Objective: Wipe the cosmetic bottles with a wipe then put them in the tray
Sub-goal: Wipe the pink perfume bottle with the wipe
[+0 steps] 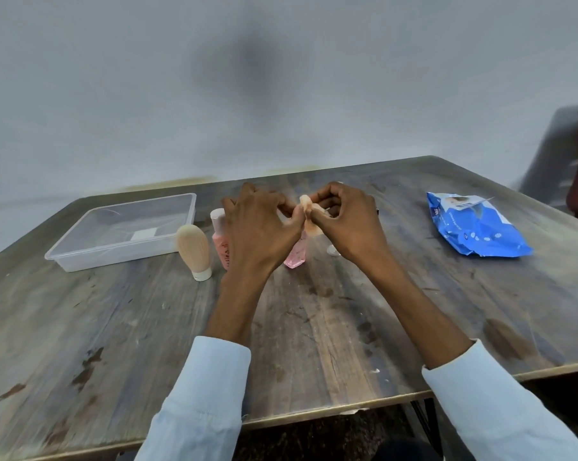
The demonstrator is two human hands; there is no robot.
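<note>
- Up above the middle of the desk (314, 327), a small crumpled peach-coloured wipe (306, 207) sits between both hands
- the left hand (259, 224) pinches it with curled fingers and thumb from one side
- the right hand (344, 221) pinches it likewise from the other side, fingers curled
- just below the hands, a clear pink bottle (296, 254) stands on the desk, partly hidden by the left wrist
- beside it, a pink bottle with a white cap (219, 234) stands upright, also partly hidden
- next to that, a beige tube (194, 249) stands on its white cap
- farther left lies the clear plastic tray (81, 257), a white label on its floor
- well to the right lies a blue wipes packet (474, 227)
- pale blue sleeves (208, 394) cover both forearms
</note>
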